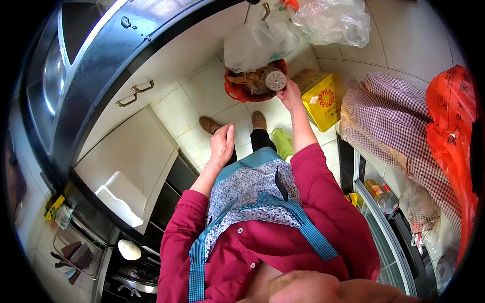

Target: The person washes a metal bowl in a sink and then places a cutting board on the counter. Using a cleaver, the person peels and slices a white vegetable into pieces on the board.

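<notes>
My right hand (291, 94) grips a round perforated metal strainer (275, 79) by its lower edge. Its holed face is turned up towards me, over the right side of a red waste bin (233, 92). Brown scraps (244, 81) that look like peelings or dry leaves lie in the bin's lined mouth. Nearer to my body, my left hand (222, 144) hangs above the floor, apart from the bin. Nothing shows in it; its visible fingers lie close together, and the palm is hidden.
A yellow tin (322, 102) stands right of the bin. Translucent plastic bags (261, 41) hang over the bin's far side. A dark worktop edge (113, 57) curves along the left. At right are a checked cloth (401, 102), a red bag (452, 113) and a glass-fronted cabinet (382, 235).
</notes>
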The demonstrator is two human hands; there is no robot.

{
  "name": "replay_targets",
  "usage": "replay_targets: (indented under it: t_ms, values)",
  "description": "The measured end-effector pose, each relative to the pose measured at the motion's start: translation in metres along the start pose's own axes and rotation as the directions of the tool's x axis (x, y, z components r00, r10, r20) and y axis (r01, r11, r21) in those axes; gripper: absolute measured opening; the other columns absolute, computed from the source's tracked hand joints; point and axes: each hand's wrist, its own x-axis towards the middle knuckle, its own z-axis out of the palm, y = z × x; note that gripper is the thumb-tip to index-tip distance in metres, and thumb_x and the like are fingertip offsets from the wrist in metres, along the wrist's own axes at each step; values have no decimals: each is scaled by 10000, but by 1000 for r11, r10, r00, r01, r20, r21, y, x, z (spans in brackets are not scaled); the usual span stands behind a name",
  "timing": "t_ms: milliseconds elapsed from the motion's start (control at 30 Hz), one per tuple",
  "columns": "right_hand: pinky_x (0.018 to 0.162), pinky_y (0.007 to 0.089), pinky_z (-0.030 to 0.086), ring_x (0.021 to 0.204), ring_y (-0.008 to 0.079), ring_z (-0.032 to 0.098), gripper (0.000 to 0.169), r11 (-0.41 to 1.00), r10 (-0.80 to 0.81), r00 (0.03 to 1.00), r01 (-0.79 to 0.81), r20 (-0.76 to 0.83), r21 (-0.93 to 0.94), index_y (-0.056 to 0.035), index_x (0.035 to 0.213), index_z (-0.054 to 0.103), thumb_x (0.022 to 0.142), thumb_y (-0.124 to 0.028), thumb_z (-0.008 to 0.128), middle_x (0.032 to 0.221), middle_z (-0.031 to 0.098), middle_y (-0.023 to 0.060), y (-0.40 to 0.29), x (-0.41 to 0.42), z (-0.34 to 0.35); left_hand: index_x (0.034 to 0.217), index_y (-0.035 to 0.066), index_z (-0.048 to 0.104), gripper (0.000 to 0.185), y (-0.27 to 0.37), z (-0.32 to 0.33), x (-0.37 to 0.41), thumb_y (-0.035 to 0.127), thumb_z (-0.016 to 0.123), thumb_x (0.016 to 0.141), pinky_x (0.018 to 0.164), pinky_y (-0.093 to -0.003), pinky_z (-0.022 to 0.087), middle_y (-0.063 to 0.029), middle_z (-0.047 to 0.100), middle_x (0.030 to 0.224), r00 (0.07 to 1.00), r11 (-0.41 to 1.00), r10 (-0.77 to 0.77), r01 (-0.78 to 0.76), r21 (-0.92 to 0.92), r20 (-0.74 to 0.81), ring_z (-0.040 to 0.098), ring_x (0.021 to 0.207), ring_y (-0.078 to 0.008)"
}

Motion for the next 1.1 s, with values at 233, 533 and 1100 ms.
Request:
replay_targets:
  t_ms: [233,533,1100]
  values:
    - [433,204,335,538,82,446,265,997,51,994,-44,99,-64,-108,1063,592,1018,-354,506,787,567,-18,-53,-50,33,1068,-8,663,426,22,6,20,357,449,1017,811,-420,515,-214,688,968,998,990,-36,30,-136,-43,662,933,-380]
    - [448,242,379,535,80,464,267,964,-34,999,40,27,-263,-83,933,587,1025,-319,502,728,558,-22,5,-29,34,1108,-6,657,442,25,-5,22,368,438,1024,870,-367,506,-192,703,994,996,977,-86,86,-194,8,675,992,-325]
    - [751,362,505,885,280,577,279,-293,-388,311,851,868,-436,-46,944,670,681,13,745,947,595,89,-81,-221,306,1178,21,627,278,99,-178,-31,225,568,998,729,-253,528,-80,702,1004,957,664,-196,-33,-747,-216,654,834,-121]
